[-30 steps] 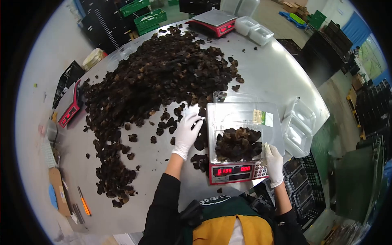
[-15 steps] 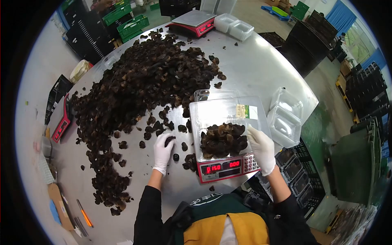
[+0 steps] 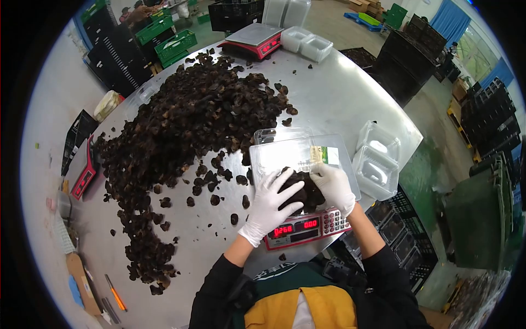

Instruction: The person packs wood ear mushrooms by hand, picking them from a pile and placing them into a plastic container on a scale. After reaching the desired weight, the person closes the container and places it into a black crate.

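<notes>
Dark, curled pieces that look like wood ear mushrooms lie in a clear plastic clamshell box with its lid raised. The box rests on a red-trimmed digital scale, whose left display reads about 0.268. My white-gloved left hand lies over the left of the mushrooms with its fingers spread. At their right side, my gloved right hand has its fingers bent and bunched together, touching the mushrooms. Whatever sits between those fingertips is hidden.
A large mushroom heap spreads over the metal table. Empty clear boxes are to the right. Other scales stand at the back and left. An orange-handled knife lies at lower left. Black crates stand below.
My left hand has moved right, from the loose mushrooms onto those in the box. My right hand has moved inward from the box's right edge. The reading has risen from 0.150 to about 0.268.
</notes>
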A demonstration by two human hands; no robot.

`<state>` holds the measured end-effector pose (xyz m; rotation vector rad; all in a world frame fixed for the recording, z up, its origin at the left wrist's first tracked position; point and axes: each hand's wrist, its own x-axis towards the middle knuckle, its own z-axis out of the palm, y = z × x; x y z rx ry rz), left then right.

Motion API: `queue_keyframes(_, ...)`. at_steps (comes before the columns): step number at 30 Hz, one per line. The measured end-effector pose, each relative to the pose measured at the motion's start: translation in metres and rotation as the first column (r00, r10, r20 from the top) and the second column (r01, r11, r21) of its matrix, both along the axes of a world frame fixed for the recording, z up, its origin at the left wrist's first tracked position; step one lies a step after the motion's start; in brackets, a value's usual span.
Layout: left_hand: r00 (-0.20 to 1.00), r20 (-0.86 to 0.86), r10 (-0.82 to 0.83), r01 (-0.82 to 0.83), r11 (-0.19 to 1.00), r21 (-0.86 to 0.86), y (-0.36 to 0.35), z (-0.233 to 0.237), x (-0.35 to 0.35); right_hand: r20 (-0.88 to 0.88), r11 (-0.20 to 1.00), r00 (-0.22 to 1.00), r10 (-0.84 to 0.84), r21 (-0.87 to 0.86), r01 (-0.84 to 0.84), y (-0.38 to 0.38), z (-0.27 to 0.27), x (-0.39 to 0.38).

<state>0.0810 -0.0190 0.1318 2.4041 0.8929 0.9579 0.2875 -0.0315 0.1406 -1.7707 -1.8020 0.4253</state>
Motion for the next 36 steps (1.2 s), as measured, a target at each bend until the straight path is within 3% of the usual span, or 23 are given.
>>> queue_keyframes(3,0.983,0.16,0.086,-0.085,0.996,-0.016,0.0,-0.004,-0.005,-0.156,0.992,0.98,-0.121,-0.04,0.116,-0.006,0.013,0.007)
queue_keyframes(7,0.958,0.232,0.169,-0.162,0.986,-0.048,0.003,0.002,-0.008,-0.152,0.989,0.978,-0.142,-0.068,0.133,-0.009,0.015,0.008)
queue_keyframes(9,0.942,0.279,0.187,-0.167,0.982,-0.092,0.002,0.004,-0.007,0.027,0.984,0.996,0.081,0.154,-0.085,-0.002,0.003,0.002)
queue_keyframes(10,0.943,0.278,0.184,-0.165,0.982,-0.091,0.002,0.003,-0.006,0.027,0.984,0.996,0.079,0.155,-0.083,0.003,-0.006,0.0)
queue_keyframes(12,0.948,0.258,0.184,-0.168,0.982,-0.084,0.0,0.001,-0.005,0.202,0.983,0.963,0.181,-0.051,-0.174,0.014,-0.018,-0.007)
queue_keyframes(14,0.939,0.27,0.211,-0.191,0.976,-0.101,-0.001,0.003,-0.01,0.232,0.981,0.953,0.194,-0.077,-0.18,0.015,-0.016,-0.007)
queue_keyframes(17,0.909,0.298,0.293,-0.254,0.953,-0.163,0.001,0.003,-0.027,0.148,0.997,0.986,0.082,0.003,-0.083,0.004,0.0,-0.005)
queue_keyframes(20,0.878,0.291,0.381,-0.348,0.924,-0.16,0.014,-0.013,-0.047,0.005,0.969,0.999,-0.044,0.242,0.042,-0.018,0.012,0.014)
queue_keyframes(24,0.867,0.279,0.412,-0.357,0.906,-0.227,0.028,-0.008,-0.052,-0.203,0.953,0.945,-0.258,0.106,0.283,-0.05,0.01,0.041)
queue_keyframes(26,0.878,0.215,0.429,-0.344,0.875,-0.339,0.039,-0.012,-0.048,-0.27,0.933,0.902,-0.336,0.033,0.357,-0.068,-0.007,0.055)
queue_keyframes(27,0.893,0.212,0.397,-0.329,0.898,-0.292,0.046,-0.014,-0.044,-0.267,0.935,0.903,-0.337,0.019,0.355,-0.075,-0.015,0.056)
queue_keyframes(29,0.91,0.091,0.405,-0.356,0.874,-0.33,0.066,-0.02,-0.033,-0.289,0.848,0.8,-0.525,-0.097,0.521,-0.083,-0.027,0.058)
queue_keyframes(31,0.915,0.006,0.403,-0.381,0.869,-0.316,0.087,-0.027,-0.023,-0.342,0.844,0.775,-0.531,-0.139,0.518,-0.087,-0.028,0.053)
queue_keyframes(33,0.942,-0.066,0.329,-0.309,0.774,-0.552,0.1,-0.025,-0.015,-0.456,0.87,0.747,-0.484,-0.153,0.469,-0.088,-0.025,0.045)
queue_keyframes(34,0.943,-0.066,0.326,-0.307,0.776,-0.551,0.097,-0.024,-0.014,-0.457,0.868,0.746,-0.485,-0.152,0.472,-0.089,-0.022,0.039)
queue_keyframes(35,0.908,0.223,0.356,-0.136,0.751,-0.646,0.094,-0.022,-0.012,-0.494,0.889,0.752,-0.437,-0.108,0.445,-0.089,-0.017,0.031)
queue_keyframes(36,0.784,0.484,0.389,0.058,0.73,-0.681,0.088,-0.016,-0.012,-0.529,0.906,0.756,-0.386,-0.062,0.419,-0.089,-0.013,0.027)
